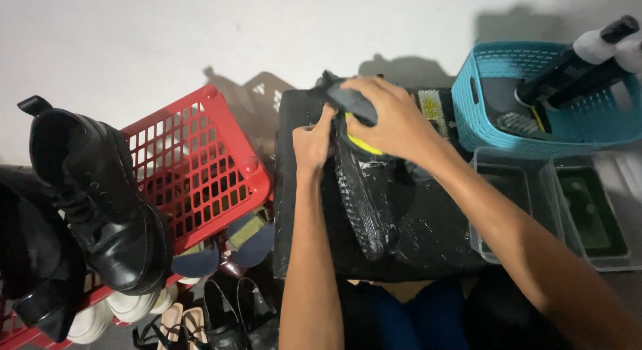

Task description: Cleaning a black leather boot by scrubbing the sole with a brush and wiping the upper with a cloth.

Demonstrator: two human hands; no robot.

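A black shoe (pixel 366 206) lies sole-up on a black mat (pixel 438 236), its sole wet with soapy foam. My left hand (pixel 311 141) grips the shoe at its far end, fingers tucked against the upper. My right hand (pixel 394 119) presses a dark cloth with a yellow-green pad (pixel 354 109) onto the shoe's far end, fingers wrapped over it.
A red plastic crate (pixel 200 163) at left carries black boots (pixel 100 203); more shoes and sandals (pixel 207 310) lie below it. A teal basket (pixel 528 123) at the back right holds bottles (pixel 582 59) and a brush. Two clear tubs of water (pixel 588 216) sit right of the mat. A scrub brush (pixel 433 110) lies behind.
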